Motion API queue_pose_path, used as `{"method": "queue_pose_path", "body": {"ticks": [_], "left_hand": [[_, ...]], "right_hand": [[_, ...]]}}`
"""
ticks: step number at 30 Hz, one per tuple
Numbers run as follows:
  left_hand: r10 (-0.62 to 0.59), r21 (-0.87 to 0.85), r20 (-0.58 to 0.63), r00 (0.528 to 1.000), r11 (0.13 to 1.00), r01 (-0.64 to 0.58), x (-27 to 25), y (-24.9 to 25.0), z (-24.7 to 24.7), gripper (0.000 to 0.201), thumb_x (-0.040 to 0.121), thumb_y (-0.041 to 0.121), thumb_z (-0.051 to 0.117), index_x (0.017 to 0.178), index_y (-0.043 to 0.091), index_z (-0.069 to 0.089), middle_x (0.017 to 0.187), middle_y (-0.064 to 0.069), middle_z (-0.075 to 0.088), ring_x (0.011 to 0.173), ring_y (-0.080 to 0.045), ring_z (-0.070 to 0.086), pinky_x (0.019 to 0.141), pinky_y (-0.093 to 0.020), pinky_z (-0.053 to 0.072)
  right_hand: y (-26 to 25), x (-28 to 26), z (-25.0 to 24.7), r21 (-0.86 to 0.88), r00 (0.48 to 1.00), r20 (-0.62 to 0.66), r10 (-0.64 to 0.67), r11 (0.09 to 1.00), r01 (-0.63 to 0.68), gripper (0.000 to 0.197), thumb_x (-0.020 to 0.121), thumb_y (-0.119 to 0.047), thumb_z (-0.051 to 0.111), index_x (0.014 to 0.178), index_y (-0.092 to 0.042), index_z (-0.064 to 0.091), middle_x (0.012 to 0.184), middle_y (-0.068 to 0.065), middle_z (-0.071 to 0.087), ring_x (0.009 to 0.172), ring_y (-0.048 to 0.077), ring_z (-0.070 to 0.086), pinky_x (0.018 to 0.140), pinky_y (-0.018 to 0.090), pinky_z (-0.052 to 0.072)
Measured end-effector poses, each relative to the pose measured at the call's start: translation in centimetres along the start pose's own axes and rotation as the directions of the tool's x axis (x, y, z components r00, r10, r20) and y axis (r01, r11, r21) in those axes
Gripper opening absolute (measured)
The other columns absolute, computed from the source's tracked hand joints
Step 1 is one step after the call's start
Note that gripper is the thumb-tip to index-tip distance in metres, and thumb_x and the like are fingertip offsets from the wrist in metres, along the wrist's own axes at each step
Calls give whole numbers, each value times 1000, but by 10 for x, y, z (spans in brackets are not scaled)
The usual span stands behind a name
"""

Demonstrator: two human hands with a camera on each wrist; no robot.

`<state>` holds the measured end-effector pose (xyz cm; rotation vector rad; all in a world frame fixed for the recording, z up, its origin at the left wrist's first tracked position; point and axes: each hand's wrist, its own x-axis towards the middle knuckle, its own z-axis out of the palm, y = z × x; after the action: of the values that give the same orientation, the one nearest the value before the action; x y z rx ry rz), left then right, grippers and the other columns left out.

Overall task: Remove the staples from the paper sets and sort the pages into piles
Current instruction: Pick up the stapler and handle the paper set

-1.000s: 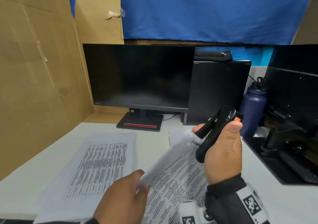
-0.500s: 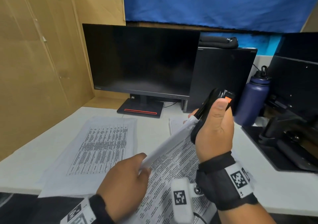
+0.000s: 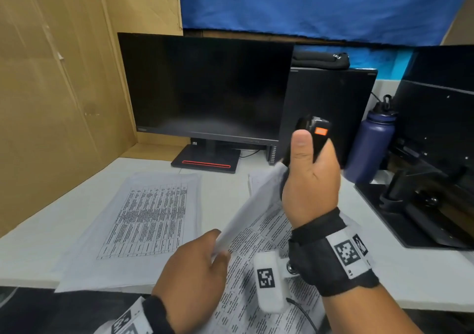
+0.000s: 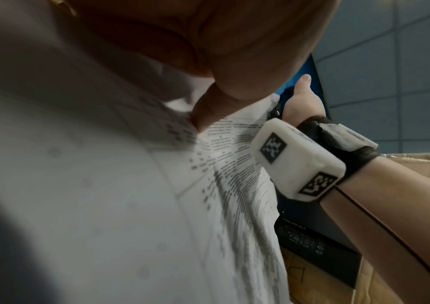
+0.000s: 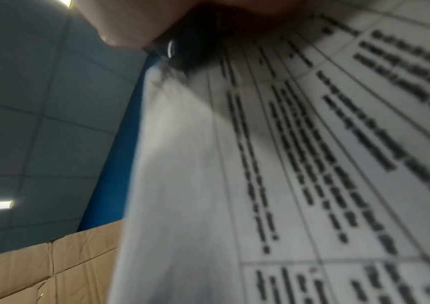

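My left hand (image 3: 202, 264) pinches the near edge of a printed paper set (image 3: 252, 205) and holds it raised above the desk. My right hand (image 3: 309, 172) grips a black staple remover (image 3: 311, 134) with an orange tab, thumb pressed on its top. The remover's tip meets the far upper corner of the held set (image 5: 286, 154), blurred in the right wrist view (image 5: 180, 53). In the left wrist view my thumb and fingers (image 4: 208, 111) pinch the sheets (image 4: 130, 205). A pile of printed pages (image 3: 146, 220) lies flat at left. More printed sheets (image 3: 259, 246) lie under my hands.
The white desk (image 3: 38, 251) has cardboard walls (image 3: 56, 97) at left. A black monitor (image 3: 205, 89) stands at the back centre, a dark PC case (image 3: 331, 107) beside it. A dark blue bottle (image 3: 372, 141) and black equipment (image 3: 423, 179) stand at right.
My right hand has squeezed the staple remover from spread to closed at the set's corner and turned upright. The camera tilted down, so both hands sit higher in view.
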<state>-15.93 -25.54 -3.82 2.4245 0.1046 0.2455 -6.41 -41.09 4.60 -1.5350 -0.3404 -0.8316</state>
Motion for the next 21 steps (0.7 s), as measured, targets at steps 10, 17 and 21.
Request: {"method": "queue_pose_path", "body": {"ticks": [10, 17, 21], "left_hand": [[-324, -618, 31, 946, 737, 273, 26, -30, -26, 22, 97, 10, 65, 95, 26, 80, 94, -7, 82, 86, -33, 79, 87, -59, 59], [-390, -795, 62, 919, 537, 282, 47, -37, -50, 23, 99, 2, 57, 117, 6, 71, 109, -15, 79, 100, -36, 76, 95, -50, 54], [-403, -816, 170, 899, 454, 358, 55, -49, -46, 29, 99, 0, 52, 123, 3, 68, 116, -17, 76, 104, -37, 75, 97, -52, 51]], "right_hand": [[83, 84, -102, -532, 842, 80, 533, 738, -416, 38, 66, -35, 68, 97, -15, 57, 94, 19, 68, 81, 36, 65, 66, 43, 53], [175, 85, -170, -959, 631, 30, 775, 200, -201, 46, 93, -45, 56, 103, -1, 70, 98, 15, 73, 95, 31, 68, 91, 35, 54], [163, 84, -173, -985, 576, 2, 817, 100, -138, 42, 82, -50, 67, 86, -8, 70, 76, 4, 69, 78, 22, 67, 76, 26, 52]]}}
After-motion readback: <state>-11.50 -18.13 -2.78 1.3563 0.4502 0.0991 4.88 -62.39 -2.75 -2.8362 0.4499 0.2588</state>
